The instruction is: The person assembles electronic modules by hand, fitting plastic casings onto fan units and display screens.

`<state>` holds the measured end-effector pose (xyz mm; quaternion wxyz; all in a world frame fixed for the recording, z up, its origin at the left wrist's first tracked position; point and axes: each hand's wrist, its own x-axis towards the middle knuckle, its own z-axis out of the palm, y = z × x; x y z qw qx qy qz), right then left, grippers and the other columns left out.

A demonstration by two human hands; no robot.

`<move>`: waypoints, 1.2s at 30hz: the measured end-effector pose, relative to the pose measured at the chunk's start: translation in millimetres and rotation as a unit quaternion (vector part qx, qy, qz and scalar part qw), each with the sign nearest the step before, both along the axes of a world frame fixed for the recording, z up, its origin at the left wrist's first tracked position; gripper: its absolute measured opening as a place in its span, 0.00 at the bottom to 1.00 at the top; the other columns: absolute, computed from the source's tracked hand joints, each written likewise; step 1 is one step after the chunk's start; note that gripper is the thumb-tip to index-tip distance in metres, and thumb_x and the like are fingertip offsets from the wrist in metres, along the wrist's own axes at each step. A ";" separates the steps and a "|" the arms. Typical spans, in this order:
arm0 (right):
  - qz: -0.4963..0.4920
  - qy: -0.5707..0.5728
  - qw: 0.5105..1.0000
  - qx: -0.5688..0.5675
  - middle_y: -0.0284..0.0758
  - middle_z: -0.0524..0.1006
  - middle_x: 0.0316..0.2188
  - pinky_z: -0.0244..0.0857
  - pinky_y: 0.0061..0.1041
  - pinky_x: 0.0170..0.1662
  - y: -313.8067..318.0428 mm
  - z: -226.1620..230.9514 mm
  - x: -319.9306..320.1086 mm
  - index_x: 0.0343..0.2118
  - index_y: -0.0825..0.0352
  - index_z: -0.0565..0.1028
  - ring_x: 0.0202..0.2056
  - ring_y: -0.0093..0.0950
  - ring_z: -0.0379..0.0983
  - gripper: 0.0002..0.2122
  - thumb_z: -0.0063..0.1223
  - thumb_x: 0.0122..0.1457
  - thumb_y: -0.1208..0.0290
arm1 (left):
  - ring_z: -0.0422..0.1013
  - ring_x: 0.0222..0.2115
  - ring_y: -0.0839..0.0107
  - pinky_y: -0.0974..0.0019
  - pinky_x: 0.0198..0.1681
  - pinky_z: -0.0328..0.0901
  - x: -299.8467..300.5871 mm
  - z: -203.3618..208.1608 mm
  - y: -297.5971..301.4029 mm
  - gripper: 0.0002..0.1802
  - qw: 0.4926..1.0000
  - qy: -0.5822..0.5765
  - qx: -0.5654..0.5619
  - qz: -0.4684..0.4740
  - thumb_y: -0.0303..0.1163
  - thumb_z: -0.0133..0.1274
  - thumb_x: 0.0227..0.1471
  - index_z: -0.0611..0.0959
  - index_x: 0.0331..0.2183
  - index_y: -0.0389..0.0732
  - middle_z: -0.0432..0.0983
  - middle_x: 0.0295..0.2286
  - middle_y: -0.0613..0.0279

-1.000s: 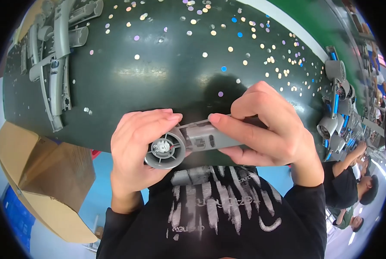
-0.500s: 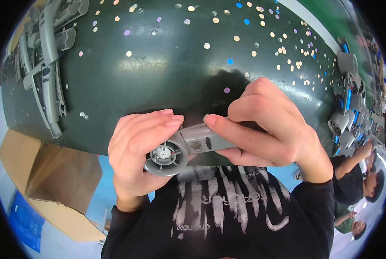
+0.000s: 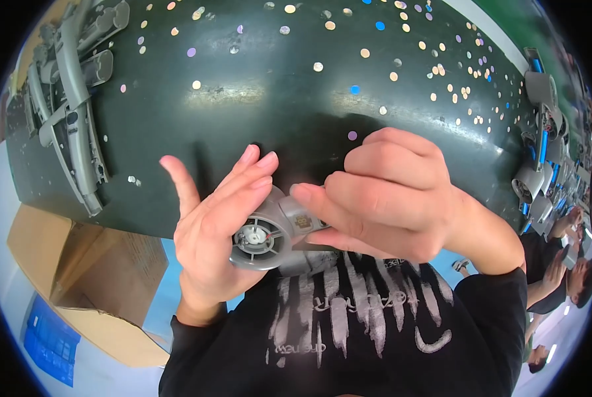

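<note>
Close in front of my chest, I hold a grey hair dryer with a round, spoked end ring and a white centre. My left hand cups the ring from the left. Its fingers are fairly straight along the rim, and its little finger sticks out to the side. The left thumb is mostly hidden behind the dryer. Curled around the handle is my right hand, with thumb and fingers closed close to the ring. It covers most of the handle, leaving a small square marking and part of a slot in sight.
Grey curved handle shells are piled at the table's left. Colourful round dots speckle the dark green table. An open cardboard box stands below its left edge. More grey dryers with blue parts line the right, where other people sit.
My right hand has slid along the handle toward the ring, covering more of it. The little finger of my left hand has lifted and spread away from the others.
</note>
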<state>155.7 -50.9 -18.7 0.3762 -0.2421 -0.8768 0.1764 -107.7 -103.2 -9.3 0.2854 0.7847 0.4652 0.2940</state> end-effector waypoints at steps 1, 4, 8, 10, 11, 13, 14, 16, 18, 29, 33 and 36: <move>-0.011 0.021 0.999 0.024 0.28 0.78 0.34 0.70 0.33 0.32 -0.5 -2.8 -2.1 0.40 0.68 0.91 0.32 0.30 0.74 0.22 0.81 0.40 0.63 | 0.80 0.61 0.41 0.26 0.77 0.48 0.1 -1.2 0.9 0.45 1.000 0.001 -0.002 0.001 0.37 0.85 0.44 0.78 0.58 0.34 0.85 0.55 0.37; -0.012 0.048 0.999 -0.015 0.29 0.78 0.33 0.70 0.33 0.33 -1.2 -4.0 -7.4 0.35 0.69 0.91 0.32 0.30 0.74 0.19 0.82 0.41 0.63 | 0.79 0.62 0.40 0.23 0.79 0.35 -0.4 -2.8 -0.8 0.44 1.000 -0.017 -0.005 -0.011 0.39 0.83 0.48 0.77 0.60 0.34 0.86 0.55 0.39; 0.007 -0.010 1.000 -0.025 0.29 0.80 0.37 0.71 0.34 0.34 4.5 11.8 -6.6 0.41 0.68 0.90 0.34 0.30 0.76 0.21 0.81 0.44 0.63 | 0.80 0.61 0.43 0.26 0.79 0.42 -2.4 1.1 8.7 0.40 0.999 -0.038 -0.003 -0.021 0.38 0.81 0.51 0.78 0.59 0.33 0.86 0.54 0.41; 0.022 -0.020 0.996 -0.088 0.29 0.79 0.41 0.74 0.35 0.33 5.3 8.8 -7.8 0.44 0.63 0.87 0.37 0.31 0.78 0.20 0.79 0.49 0.62 | 0.81 0.60 0.44 0.28 0.79 0.44 3.3 -1.0 11.4 0.40 1.000 -0.018 0.001 -0.015 0.36 0.81 0.51 0.80 0.59 0.31 0.86 0.53 0.40; 0.024 -0.021 0.995 -0.098 0.29 0.79 0.43 0.75 0.36 0.34 4.9 12.2 -5.8 0.44 0.62 0.86 0.38 0.31 0.79 0.18 0.77 0.52 0.59 | 0.81 0.60 0.44 0.30 0.79 0.44 0.7 5.1 10.0 0.39 1.000 -0.017 -0.022 -0.007 0.35 0.79 0.53 0.80 0.59 0.30 0.86 0.53 0.40; 0.002 -0.049 0.991 -0.122 0.31 0.78 0.46 0.78 0.39 0.34 -3.6 17.8 -9.2 0.38 0.60 0.84 0.38 0.34 0.82 0.15 0.70 0.58 0.53 | 0.57 0.76 0.38 0.45 0.76 0.55 -16.4 1.9 -5.0 0.42 0.997 -0.002 -0.071 0.033 0.35 0.79 0.55 0.78 0.64 0.31 0.73 0.66 0.36; 0.016 -0.037 0.994 -0.104 0.33 0.79 0.45 0.77 0.40 0.32 -2.8 14.3 -18.5 0.40 0.61 0.85 0.35 0.37 0.83 0.16 0.68 0.59 0.53 | 0.56 0.76 0.41 0.46 0.76 0.56 -27.6 0.1 -12.9 0.45 0.997 0.000 -0.063 0.054 0.34 0.78 0.55 0.75 0.67 0.30 0.72 0.67 0.37; -0.009 -0.015 0.996 -0.092 0.34 0.82 0.40 0.77 0.44 0.33 -10.4 3.3 -34.3 0.38 0.58 0.88 0.31 0.41 0.84 0.18 0.71 0.53 0.49 | 0.64 0.71 0.52 0.49 0.74 0.59 -30.8 -10.3 -11.4 0.42 0.993 -0.083 -0.072 0.033 0.34 0.72 0.60 0.72 0.69 0.30 0.70 0.67 0.42; -0.032 -0.009 0.999 -0.018 0.34 0.83 0.40 0.77 0.44 0.33 -12.1 -14.6 -41.1 0.32 0.59 0.89 0.31 0.40 0.84 0.16 0.71 0.53 0.50 | 0.59 0.74 0.48 0.44 0.77 0.55 -16.6 15.1 -5.0 0.56 0.948 -0.236 -0.203 -0.073 0.48 0.64 0.66 0.54 0.78 0.30 0.56 0.75 0.36; -0.047 -0.281 0.944 0.168 0.37 0.81 0.42 0.79 0.42 0.31 -72.4 73.0 29.5 0.37 0.65 0.83 0.32 0.39 0.87 0.17 0.70 0.56 0.54 | 0.71 0.64 0.57 0.51 0.71 0.62 12.8 -29.8 21.7 0.31 0.926 -0.155 -0.229 -0.256 0.34 0.62 0.71 0.73 0.68 0.33 0.77 0.61 0.48; -0.082 -0.168 0.961 0.204 0.33 0.78 0.38 0.74 0.33 0.26 -92.3 78.2 19.1 0.43 0.63 0.75 0.33 0.29 0.82 0.12 0.58 0.62 0.62 | 0.68 0.68 0.54 0.50 0.72 0.63 33.1 -44.0 -27.2 0.42 0.939 -0.261 -0.217 -0.053 0.41 0.69 0.63 0.72 0.69 0.30 0.70 0.67 0.46; -0.158 -0.157 0.938 0.266 0.31 0.81 0.41 0.72 0.32 0.49 -104.4 121.3 49.3 0.47 0.61 0.78 0.49 0.30 0.81 0.17 0.66 0.58 0.59 | 0.73 0.62 0.55 0.51 0.65 0.69 70.3 -20.9 -26.0 0.33 0.972 -0.197 -0.007 -0.125 0.45 0.67 0.65 0.81 0.61 0.32 0.78 0.60 0.51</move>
